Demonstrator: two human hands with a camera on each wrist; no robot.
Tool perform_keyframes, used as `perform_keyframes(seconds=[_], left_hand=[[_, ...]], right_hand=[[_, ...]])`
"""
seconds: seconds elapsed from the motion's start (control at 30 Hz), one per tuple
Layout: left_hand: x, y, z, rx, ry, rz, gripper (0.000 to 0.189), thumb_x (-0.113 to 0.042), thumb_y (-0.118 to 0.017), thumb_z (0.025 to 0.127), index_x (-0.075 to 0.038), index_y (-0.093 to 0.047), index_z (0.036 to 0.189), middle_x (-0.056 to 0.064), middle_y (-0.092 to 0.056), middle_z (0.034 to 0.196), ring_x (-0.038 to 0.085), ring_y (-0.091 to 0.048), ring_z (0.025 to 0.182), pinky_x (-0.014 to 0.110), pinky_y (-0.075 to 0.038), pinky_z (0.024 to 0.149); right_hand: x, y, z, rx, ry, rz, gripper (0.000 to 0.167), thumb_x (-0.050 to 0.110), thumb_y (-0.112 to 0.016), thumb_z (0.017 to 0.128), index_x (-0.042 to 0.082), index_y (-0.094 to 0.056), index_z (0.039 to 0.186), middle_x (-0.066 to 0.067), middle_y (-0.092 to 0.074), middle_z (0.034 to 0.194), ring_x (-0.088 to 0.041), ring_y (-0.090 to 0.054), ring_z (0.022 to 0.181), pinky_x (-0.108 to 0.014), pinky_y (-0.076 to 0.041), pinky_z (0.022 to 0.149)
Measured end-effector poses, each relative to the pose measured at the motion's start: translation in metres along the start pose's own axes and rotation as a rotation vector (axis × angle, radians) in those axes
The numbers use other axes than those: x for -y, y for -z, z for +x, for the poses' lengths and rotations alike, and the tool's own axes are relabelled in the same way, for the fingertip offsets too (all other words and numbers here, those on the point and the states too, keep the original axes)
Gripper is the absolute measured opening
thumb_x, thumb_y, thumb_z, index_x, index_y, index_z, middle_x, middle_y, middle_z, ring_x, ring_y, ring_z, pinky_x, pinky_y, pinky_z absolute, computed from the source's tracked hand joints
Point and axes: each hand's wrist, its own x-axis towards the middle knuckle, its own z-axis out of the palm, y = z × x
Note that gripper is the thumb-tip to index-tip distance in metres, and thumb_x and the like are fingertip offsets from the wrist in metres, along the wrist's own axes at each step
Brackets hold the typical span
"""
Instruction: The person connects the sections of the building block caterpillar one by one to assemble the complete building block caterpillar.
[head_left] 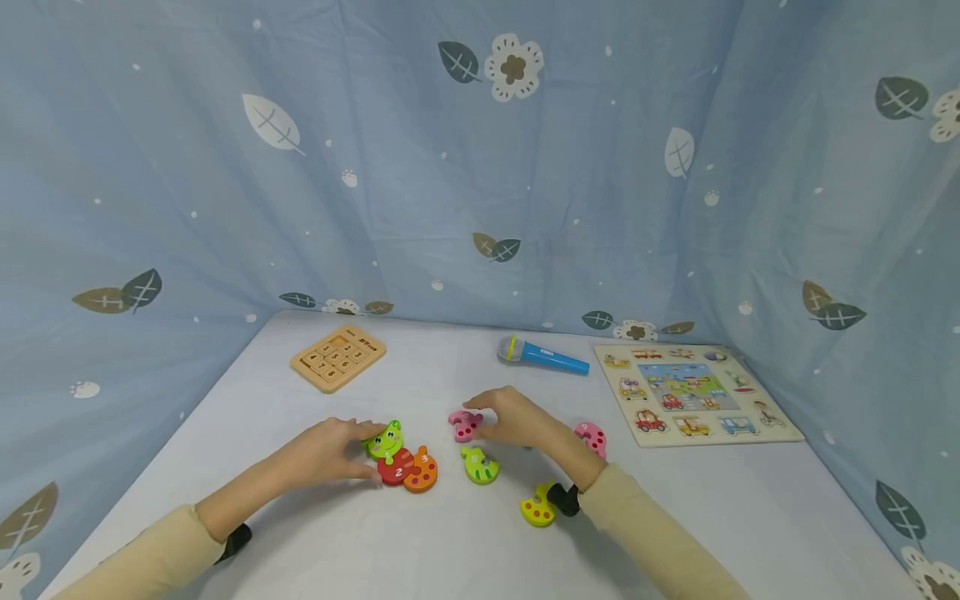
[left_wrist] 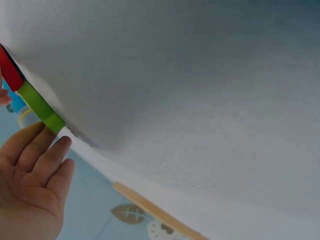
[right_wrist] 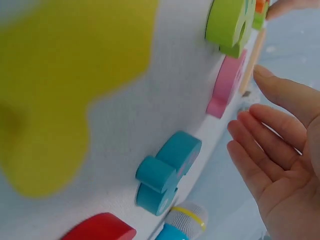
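Observation:
My left hand (head_left: 330, 452) holds joined caterpillar puzzle pieces at their left side: fingertips on the green smiling head (head_left: 386, 442), thumb at the edge of the red piece marked 2 (head_left: 394, 469). An orange spotted piece (head_left: 422, 472) adjoins the red one. In the left wrist view, fingers touch the side of the green head (left_wrist: 40, 105). My right hand (head_left: 513, 417) hovers over a small pink spotted piece (head_left: 465, 426). The right wrist view shows thumb and fingers spread, a gap between them and the pink piece (right_wrist: 227, 85). A lime-green striped piece (head_left: 480, 467) lies just nearer.
A yellow piece (head_left: 537, 508) and another pink piece (head_left: 592, 437) lie by the right forearm. Teal (right_wrist: 170, 172) and red (right_wrist: 102, 229) pieces show in the right wrist view. Behind are a wooden number board (head_left: 337, 360), a blue toy microphone (head_left: 551, 357) and a picture puzzle (head_left: 693, 396).

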Motion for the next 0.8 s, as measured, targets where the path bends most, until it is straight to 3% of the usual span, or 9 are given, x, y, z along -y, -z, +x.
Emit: perform_keyframes(seconds=[0.47, 0.8], left_hand=[[-0.006, -0.003, 0.004, 0.000, 0.060, 0.002, 0.086, -0.064, -0.074, 0.066, -0.006, -0.062, 0.129, 0.018, -0.060, 0.127, 0.038, -0.054, 0.121, 0.053, -0.044, 0.100], [-0.003, -0.001, 0.007, 0.021, 0.054, -0.013, 0.086, -0.064, -0.073, 0.066, -0.007, -0.062, 0.129, 0.016, -0.061, 0.127, 0.038, -0.054, 0.121, 0.054, -0.043, 0.101]], right_hand=[[-0.002, -0.002, 0.015, 0.100, -0.049, 0.021, 0.053, 0.022, -0.082, 0.078, 0.007, -0.065, 0.126, -0.004, -0.066, 0.121, -0.017, -0.060, 0.108, -0.028, -0.051, 0.094], [0.000, -0.005, 0.020, 0.108, -0.003, -0.043, 0.051, 0.020, -0.082, 0.078, 0.005, -0.066, 0.124, -0.005, -0.068, 0.117, -0.013, -0.059, 0.094, -0.018, -0.052, 0.084]])
